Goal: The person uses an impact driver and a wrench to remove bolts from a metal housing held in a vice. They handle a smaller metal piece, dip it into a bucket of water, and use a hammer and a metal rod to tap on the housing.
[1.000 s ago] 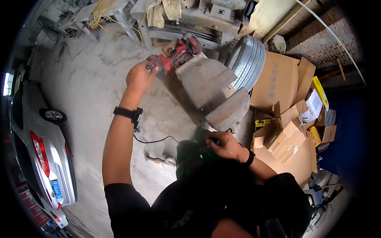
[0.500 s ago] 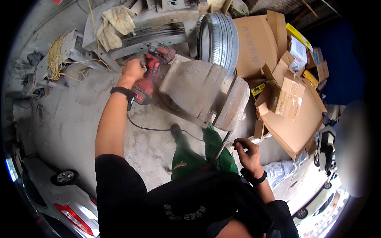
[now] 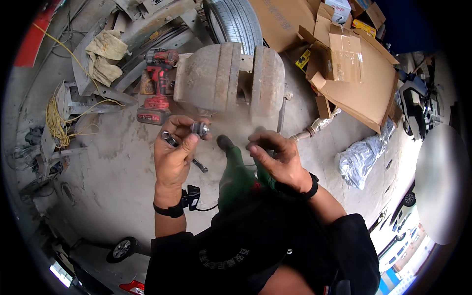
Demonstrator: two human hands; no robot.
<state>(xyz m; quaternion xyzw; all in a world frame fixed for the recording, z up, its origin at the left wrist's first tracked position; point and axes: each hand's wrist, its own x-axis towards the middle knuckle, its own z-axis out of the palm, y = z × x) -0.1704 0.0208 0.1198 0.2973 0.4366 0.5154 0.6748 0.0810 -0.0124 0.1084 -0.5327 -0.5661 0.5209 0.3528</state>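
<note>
My left hand (image 3: 173,160) is closed around a slim ring-ended wrench (image 3: 199,165) whose shaft shows below the palm. Between its thumb and fingertips is a small round silver metal part (image 3: 199,129), perhaps a nut or socket. To the right, my right hand (image 3: 281,160) has its fingers loosely curled, thumb apart, with nothing seen in it. Beyond both hands stands a big worn bench vise (image 3: 209,78), a gap between its jaws. A red and black cordless impact wrench (image 3: 158,81) rests at the vise's left side, touched by neither hand.
A tire (image 3: 236,27) stands behind the vise. Torn cardboard boxes (image 3: 361,101) are piled at the right, near a clear plastic bag (image 3: 361,160). On the left are a rag (image 3: 105,56) and a coiled yellow cord (image 3: 58,120). A parked car (image 3: 101,263) is at lower left.
My left hand has let go of the impact wrench and come back toward me, now holding the metal part and ring-ended wrench up. My right hand has moved up and leftward, nearer the left.
</note>
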